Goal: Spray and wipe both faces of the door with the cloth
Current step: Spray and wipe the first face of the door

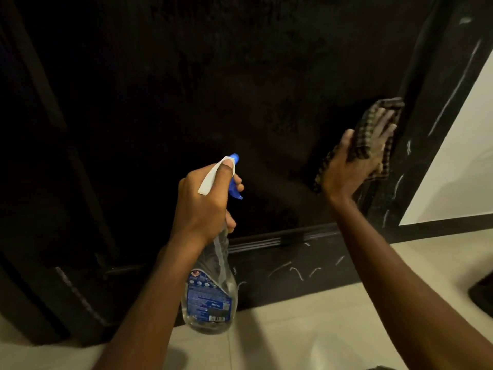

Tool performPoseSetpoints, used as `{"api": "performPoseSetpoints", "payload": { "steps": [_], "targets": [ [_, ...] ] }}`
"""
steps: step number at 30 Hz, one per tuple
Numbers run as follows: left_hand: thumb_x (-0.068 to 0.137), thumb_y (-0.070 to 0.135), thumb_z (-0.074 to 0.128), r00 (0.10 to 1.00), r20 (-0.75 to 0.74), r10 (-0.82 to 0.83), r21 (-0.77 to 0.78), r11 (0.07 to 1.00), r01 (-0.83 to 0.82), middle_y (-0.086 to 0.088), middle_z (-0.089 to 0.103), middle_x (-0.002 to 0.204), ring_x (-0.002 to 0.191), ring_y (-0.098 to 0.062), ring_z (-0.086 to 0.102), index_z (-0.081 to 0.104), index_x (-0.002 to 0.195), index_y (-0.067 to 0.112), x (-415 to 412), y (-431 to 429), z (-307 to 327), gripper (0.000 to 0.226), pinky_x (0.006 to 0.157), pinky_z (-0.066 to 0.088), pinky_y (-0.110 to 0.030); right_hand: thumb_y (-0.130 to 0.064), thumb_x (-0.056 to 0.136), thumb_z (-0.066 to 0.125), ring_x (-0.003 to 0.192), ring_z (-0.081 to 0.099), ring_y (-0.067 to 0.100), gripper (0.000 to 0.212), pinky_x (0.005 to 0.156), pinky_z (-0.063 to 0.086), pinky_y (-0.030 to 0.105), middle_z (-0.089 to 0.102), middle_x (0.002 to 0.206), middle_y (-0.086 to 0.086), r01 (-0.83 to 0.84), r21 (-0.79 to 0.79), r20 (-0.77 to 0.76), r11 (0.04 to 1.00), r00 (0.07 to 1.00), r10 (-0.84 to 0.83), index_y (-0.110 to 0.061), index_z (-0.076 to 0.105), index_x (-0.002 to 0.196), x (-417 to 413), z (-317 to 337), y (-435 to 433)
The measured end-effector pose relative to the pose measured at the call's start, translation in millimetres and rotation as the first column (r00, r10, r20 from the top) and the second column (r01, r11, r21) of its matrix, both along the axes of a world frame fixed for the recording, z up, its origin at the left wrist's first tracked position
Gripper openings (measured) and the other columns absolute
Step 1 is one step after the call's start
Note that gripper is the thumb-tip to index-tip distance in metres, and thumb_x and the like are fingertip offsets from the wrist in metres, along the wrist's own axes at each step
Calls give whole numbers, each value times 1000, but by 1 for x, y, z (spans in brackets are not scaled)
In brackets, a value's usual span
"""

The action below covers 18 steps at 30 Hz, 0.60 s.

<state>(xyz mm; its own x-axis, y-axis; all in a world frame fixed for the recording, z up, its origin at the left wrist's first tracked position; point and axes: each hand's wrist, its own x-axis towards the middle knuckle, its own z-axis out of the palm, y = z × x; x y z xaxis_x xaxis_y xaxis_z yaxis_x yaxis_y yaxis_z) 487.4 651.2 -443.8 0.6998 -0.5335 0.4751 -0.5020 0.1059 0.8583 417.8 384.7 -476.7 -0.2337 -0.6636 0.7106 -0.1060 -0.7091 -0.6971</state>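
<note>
A dark, almost black door (202,97) fills most of the view. My left hand (202,201) grips the neck of a clear spray bottle (210,292) with a blue label, a white head and a blue nozzle aimed at the door. My right hand (357,158) presses a brown checked cloth (364,137) flat against the door near its right edge, low down, with the fingers spread over the cloth and part of the cloth draped over the hand.
A black marble frame (437,84) with white veins runs along the door's right side, and a matching threshold (293,273) lies at its foot. Beyond stand a white wall (458,161) and pale floor tiles (320,329). A dark object (482,295) sits at the right edge.
</note>
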Motion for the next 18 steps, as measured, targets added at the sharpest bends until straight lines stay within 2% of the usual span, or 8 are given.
{"api": "performPoseSetpoints", "payload": {
  "steps": [2,4,6,7,9,11,13,18],
  "targets": [
    [105,35,42,1000,-3,-14,-4,1000,14,-4,72,79,35,-33,57,66,80,6,-4,-7,2,45,37,50,-36,-38,105,41,153,16,32,63,125,8,48,16,166,14,0,-153,-83,988,997,-12,-10,22,158,-5,-5,7],
    [105,34,41,1000,-1,-24,-12,1000,24,-4,72,80,35,-32,57,65,80,7,-8,-12,3,44,37,50,-34,-35,104,43,153,17,28,61,124,9,43,17,166,6,-20,-176,-94,984,996,4,-12,25,157,-8,-32,8],
    [105,34,41,1000,1,-28,-11,1000,28,-4,72,80,35,-31,57,65,80,7,-11,-15,3,44,36,50,-32,-41,102,44,153,19,22,66,124,11,36,19,166,4,-41,-2,-7,999,999,41,-10,27,157,-2,-76,0],
    [105,34,41,1000,-2,-30,-8,1000,30,-5,72,80,34,-31,57,65,80,7,-12,-15,2,44,36,49,-32,-51,100,44,152,20,19,73,125,12,34,21,166,4,-97,167,108,981,991,80,-9,26,158,1,-95,1],
    [105,34,40,1000,-5,-28,5,1000,28,-4,73,79,34,-30,57,66,80,6,-13,-13,0,45,37,49,-31,-79,88,43,150,28,18,98,125,20,38,27,164,5,-306,494,394,814,913,105,-13,25,159,4,-122,16],
    [105,34,41,1000,3,-24,19,1000,24,-3,73,79,34,-30,57,66,80,6,-13,-11,-2,45,37,49,-30,-79,86,46,145,37,24,100,123,26,39,35,160,9,-422,634,515,648,855,53,-10,29,157,7,-138,23],
    [105,34,41,1000,7,-19,22,1000,19,-3,73,78,35,-30,58,67,80,7,-12,-7,-3,45,37,49,-30,-78,85,50,139,44,25,98,120,31,40,44,154,9,-478,635,572,607,819,47,-10,36,154,9,-138,25],
    [106,33,39,999,53,9,35,999,-11,2,73,81,35,-28,58,66,81,7,-7,0,-2,45,37,49,-30,-95,63,55,130,55,13,114,113,43,44,56,145,-3,-507,547,571,666,808,145,-23,45,150,22,-113,13]
  ]
}}
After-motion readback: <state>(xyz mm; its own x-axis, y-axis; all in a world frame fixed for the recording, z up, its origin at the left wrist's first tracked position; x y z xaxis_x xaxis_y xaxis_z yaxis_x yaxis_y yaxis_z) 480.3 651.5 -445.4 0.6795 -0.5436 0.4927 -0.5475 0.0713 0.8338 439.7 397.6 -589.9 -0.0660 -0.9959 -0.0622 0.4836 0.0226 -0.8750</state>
